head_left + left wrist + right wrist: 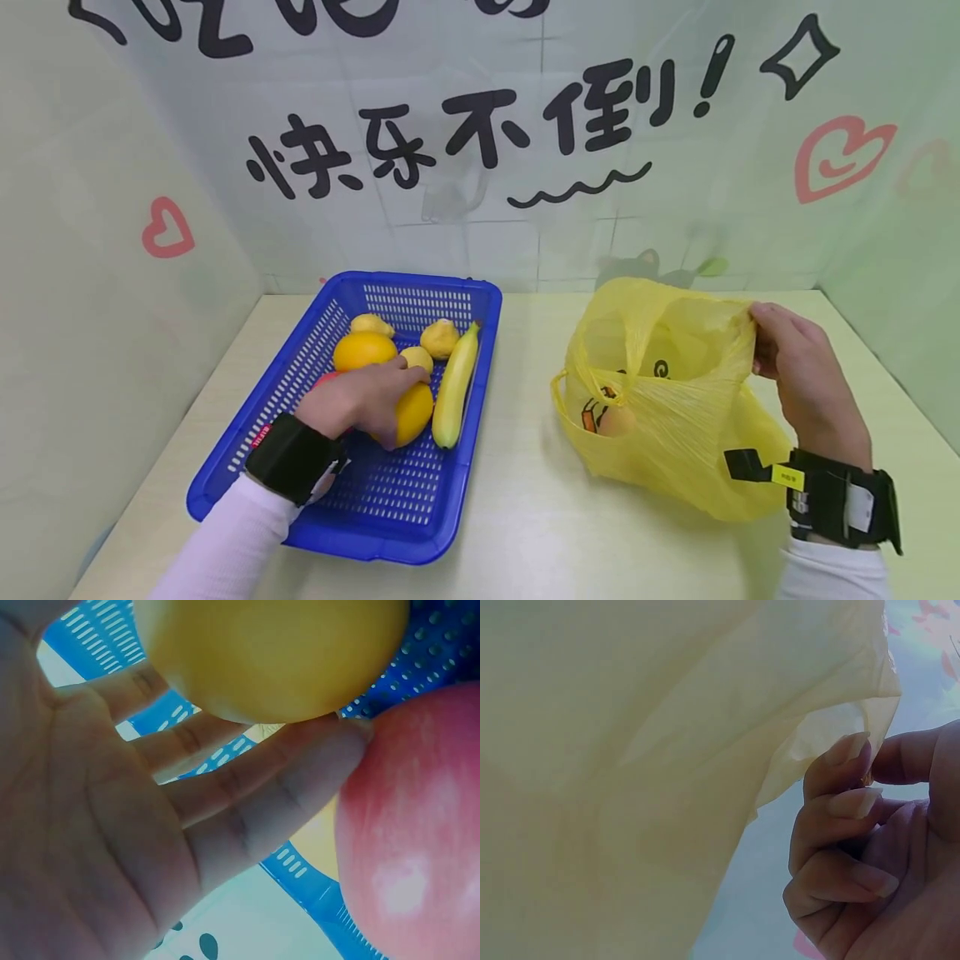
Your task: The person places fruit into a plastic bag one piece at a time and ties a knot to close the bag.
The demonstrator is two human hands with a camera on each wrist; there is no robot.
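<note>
- Head view: we list the left hand [367, 400], fingers nearly straight, touching an orange fruit [416, 414] inside the blue basket [468, 467], whose walls seem to pen it in
- We list the right hand [806, 375], pinching the yellow bag [671, 437] by its rim, presumably so the mouth gapes

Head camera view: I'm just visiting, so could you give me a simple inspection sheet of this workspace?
Surface: pale table.
Job's things: blue basket holding a banana, a red fruit and rounded yellow-orange fruit; yellow plastic bag on the table.
Clutter: nothing seen.
Hands: left hand, fingers extended, at a yellow-orange fruit; right hand pinches the bag's edge. Both wrists wear black devices.
Cables: nothing seen.
Surroundings: pale wall covering with black lettering and pink hearts.
</note>
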